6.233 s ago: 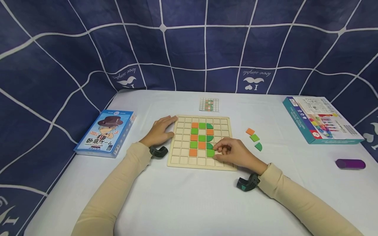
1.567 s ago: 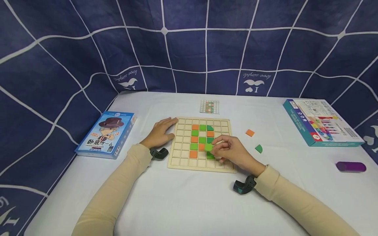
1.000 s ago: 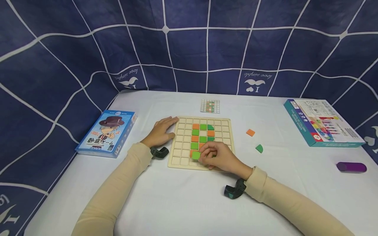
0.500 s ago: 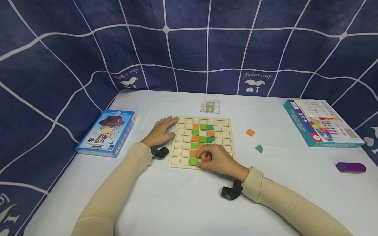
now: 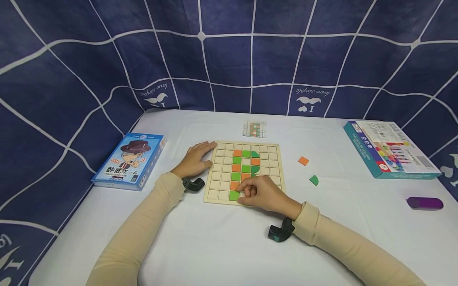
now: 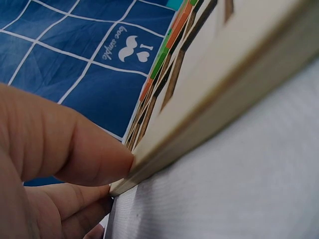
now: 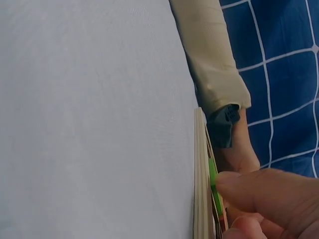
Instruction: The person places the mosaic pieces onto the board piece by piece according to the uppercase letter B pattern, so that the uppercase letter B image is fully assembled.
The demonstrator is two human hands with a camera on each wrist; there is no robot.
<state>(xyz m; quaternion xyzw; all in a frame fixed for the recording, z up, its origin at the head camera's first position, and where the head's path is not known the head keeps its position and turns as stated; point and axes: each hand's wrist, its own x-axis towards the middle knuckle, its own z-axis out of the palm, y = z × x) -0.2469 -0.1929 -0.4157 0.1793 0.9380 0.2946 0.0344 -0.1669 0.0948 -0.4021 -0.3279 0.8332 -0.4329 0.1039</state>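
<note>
A light wooden grid board lies on the white table, with orange squares, green squares and dark green quarter circles set in its middle columns. My left hand rests at the board's upper left edge, fingers extended; in the left wrist view its thumb touches the rim. Over the lower middle of the board, my right hand has thumb and forefinger at the right edge of a green square tile, which lies in the bottom row. The right wrist view shows that thumb against the green tile. This hand hides several nearby cells.
Right of the board lie a loose orange square and a green quarter circle. A small pattern card sits behind the board. A blue box stands left; a teal-edged box and purple cylinder are at right.
Of the loose pieces on the right, the green square was taken up. My right hand carried it left and down across the board to the bottom row. The left hand stayed put.
</note>
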